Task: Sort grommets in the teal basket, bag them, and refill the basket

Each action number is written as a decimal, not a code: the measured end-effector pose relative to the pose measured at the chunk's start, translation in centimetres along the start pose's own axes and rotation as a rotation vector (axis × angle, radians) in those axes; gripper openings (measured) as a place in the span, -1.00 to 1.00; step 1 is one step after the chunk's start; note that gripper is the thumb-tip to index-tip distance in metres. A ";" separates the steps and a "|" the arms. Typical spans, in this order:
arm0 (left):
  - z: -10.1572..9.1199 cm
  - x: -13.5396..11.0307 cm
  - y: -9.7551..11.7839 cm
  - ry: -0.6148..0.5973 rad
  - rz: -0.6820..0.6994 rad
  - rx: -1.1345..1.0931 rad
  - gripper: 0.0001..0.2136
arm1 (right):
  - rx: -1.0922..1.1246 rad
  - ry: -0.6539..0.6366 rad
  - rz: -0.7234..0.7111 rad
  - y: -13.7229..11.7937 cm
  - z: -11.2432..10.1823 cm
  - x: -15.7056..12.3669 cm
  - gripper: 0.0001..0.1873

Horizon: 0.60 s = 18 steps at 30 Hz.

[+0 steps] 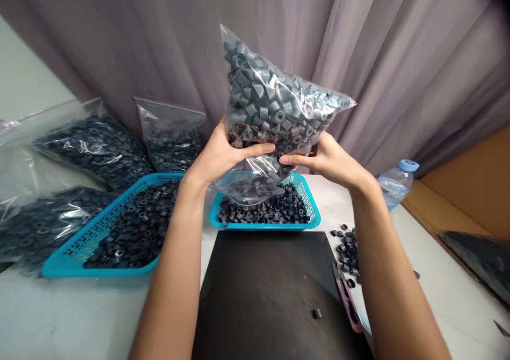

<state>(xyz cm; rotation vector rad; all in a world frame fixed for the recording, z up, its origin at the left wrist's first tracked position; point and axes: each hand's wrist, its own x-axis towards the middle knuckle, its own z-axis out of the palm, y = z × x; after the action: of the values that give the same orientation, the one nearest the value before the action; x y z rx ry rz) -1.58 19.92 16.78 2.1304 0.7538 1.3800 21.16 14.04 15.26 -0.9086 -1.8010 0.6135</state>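
Between my two hands a clear plastic bag [274, 97] full of small grey ring-shaped pieces is held up, its sealed corners pointing upward and its slack end hanging down. My left hand [229, 150] grips the bag's lower left side, thumb across the front. On the lower right side my right hand [321, 158] does the same; the other fingers of both hands are mostly hidden behind the bag. Below the bag's slack end is a blue plastic basket [265, 226] holding many dark pieces of similar shape.
A second blue basket [99, 272] of dark pieces stands at left, beside several filled clear bags [91, 147]. A black board [263, 280] lies in front, with one loose piece [317, 313] and pink-handled snips [348, 301]. Loose dark pieces [347, 251] and a water bottle [398, 182] are at right.
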 end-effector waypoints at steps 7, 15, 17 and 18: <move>1.5 -0.2 0.7 -0.115 -0.066 -0.054 -0.41 | -0.036 -0.064 0.080 -0.2 -2.0 -1.2 -0.36; 3.6 -0.1 -0.6 -0.135 -0.025 -0.113 -0.47 | -0.068 -0.065 0.129 0.6 -3.5 -1.8 -0.39; 4.2 -0.2 -0.7 -0.136 -0.011 -0.125 -0.46 | -0.098 -0.051 0.135 0.8 -4.1 -2.0 -0.40; 4.5 -0.3 -0.7 -0.139 -0.006 -0.135 -0.46 | -0.117 -0.047 0.141 1.0 -4.4 -2.2 -0.42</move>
<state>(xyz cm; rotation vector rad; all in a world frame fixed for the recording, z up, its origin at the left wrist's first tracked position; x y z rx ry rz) 2.38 19.83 14.45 2.0912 0.5951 1.2282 26.01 12.88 15.02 -1.1160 -1.8405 0.6277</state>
